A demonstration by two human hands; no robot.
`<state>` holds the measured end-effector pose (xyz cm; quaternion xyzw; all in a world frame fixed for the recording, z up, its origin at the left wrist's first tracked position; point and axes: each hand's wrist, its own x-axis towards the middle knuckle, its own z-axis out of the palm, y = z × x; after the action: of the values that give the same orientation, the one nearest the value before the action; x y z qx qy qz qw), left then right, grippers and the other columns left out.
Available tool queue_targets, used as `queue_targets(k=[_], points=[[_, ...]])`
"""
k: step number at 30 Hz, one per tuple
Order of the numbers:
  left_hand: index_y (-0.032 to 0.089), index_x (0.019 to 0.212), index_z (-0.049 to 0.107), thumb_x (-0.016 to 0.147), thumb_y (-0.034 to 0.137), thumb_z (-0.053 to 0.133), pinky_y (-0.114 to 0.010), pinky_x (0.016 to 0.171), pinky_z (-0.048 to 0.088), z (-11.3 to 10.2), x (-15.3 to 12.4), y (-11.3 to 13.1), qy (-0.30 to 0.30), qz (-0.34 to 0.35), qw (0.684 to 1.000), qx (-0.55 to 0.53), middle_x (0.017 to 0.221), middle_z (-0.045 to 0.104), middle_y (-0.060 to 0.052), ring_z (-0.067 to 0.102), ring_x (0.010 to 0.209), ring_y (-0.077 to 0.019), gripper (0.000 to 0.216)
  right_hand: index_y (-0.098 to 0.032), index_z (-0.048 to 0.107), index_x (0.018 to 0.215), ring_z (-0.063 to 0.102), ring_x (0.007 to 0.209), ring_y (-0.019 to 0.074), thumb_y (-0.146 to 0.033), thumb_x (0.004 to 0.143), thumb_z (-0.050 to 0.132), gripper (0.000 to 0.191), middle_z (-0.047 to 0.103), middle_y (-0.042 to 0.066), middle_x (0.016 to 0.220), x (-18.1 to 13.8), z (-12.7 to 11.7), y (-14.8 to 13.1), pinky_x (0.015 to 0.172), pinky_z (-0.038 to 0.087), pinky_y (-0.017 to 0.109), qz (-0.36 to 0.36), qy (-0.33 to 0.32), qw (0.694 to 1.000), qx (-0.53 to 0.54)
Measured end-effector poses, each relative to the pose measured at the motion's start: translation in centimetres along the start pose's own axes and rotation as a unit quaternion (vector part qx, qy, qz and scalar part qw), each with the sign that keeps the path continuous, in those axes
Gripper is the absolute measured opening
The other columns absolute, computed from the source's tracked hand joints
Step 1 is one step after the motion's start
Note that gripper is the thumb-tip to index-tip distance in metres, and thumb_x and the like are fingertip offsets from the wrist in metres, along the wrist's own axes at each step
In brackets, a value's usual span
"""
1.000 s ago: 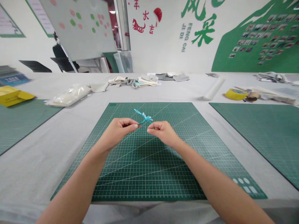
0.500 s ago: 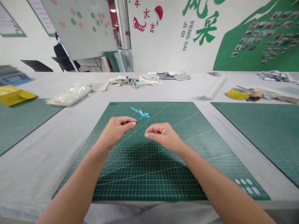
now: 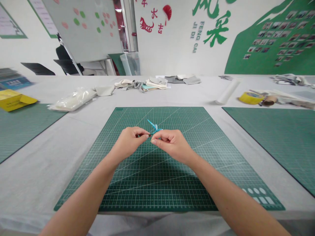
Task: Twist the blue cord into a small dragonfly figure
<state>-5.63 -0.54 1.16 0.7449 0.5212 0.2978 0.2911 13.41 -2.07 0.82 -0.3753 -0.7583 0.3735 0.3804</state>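
Observation:
Between thumb and fingertips my left hand (image 3: 130, 142) pinches the green end of a small bright-blue ribbon-like piece (image 3: 153, 125). One thin blue strip of it points up to the left, and a whitish, glittery bit sits near its middle. My right hand (image 3: 174, 144) is closed in a pinch right beside it, partly covering the blue piece. Whatever the right fingers hold, if anything, is hidden. Both hands are raised over a green gridded cutting mat (image 3: 187, 190), with a shadow falling below them.
More cutting mats (image 3: 278, 141) lie at the left and right. Along the table's far side are a clear plastic bag (image 3: 73, 99), fabric scraps (image 3: 156, 82), a white roll (image 3: 227, 92) and yellow tape (image 3: 251, 98). A yellow packet (image 3: 16, 100) lies at left.
My left hand has moved right and slightly down with the blue piece, bringing it up against my right hand. The right hand has hardly moved.

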Motion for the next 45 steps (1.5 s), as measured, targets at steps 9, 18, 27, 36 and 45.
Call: queue_targets(k=[9,18,27,36,45], points=[[0.023,0.083,0.075,0.081,0.021,0.053,-0.028,0.069,0.043,0.4,-0.5,0.3,-0.097,0.045,0.989,0.103,0.085,0.072,-0.001,0.063,0.079,-0.0175,0.023,-0.018,0.062,0.076,0.05,0.061,0.0087,-0.019,0.089,0.049,0.018,0.06,-0.002,0.067,0.2,-0.7,0.5,0.059,0.032,0.022,-0.089,0.043,0.974,-0.202],[0.024,0.081,0.076,0.079,0.02,0.055,-0.025,0.068,0.042,-0.4,-0.7,0.5,-0.205,0.079,0.975,0.039,0.08,0.07,-0.001,0.061,0.076,-0.0164,0.022,-0.02,0.067,0.08,0.059,0.072,0.012,-0.024,0.09,0.051,0.02,0.068,0.0,0.077,0.8,-1.2,1.5,0.067,0.037,0.023,-0.072,0.001,0.974,-0.217],[0.022,0.083,0.076,0.081,0.018,0.058,-0.023,0.069,0.042,-1.0,-0.9,1.3,-0.279,0.117,0.953,-0.01,0.077,0.069,-0.001,0.06,0.072,-0.0132,0.019,-0.018,0.069,0.079,0.053,0.063,0.0099,-0.028,0.086,0.059,0.016,0.066,-0.001,0.071,1.4,-2.5,2.3,0.063,0.038,0.024,-0.027,0.029,0.993,-0.111],[0.021,0.089,0.076,0.083,0.022,0.059,-0.025,0.071,0.045,-1.5,-0.9,1.8,-0.315,0.112,0.94,-0.071,0.082,0.07,-0.004,0.061,0.077,-0.0148,0.018,-0.016,0.069,0.08,0.036,0.05,0.0073,-0.031,0.083,0.06,0.018,0.051,-0.004,0.056,1.8,-3.2,3.6,0.053,0.029,0.024,0.028,0.082,0.992,-0.09],[0.02,0.089,0.076,0.083,0.025,0.06,-0.027,0.07,0.046,-2.0,-1.0,1.8,-0.319,0.112,0.934,-0.111,0.082,0.07,-0.006,0.061,0.077,-0.0164,0.018,-0.017,0.07,0.083,0.04,0.052,0.0094,-0.034,0.083,0.058,0.021,0.049,-0.004,0.054,2.1,-3.0,5.0,0.055,0.031,0.024,0.041,0.106,0.981,-0.157]])
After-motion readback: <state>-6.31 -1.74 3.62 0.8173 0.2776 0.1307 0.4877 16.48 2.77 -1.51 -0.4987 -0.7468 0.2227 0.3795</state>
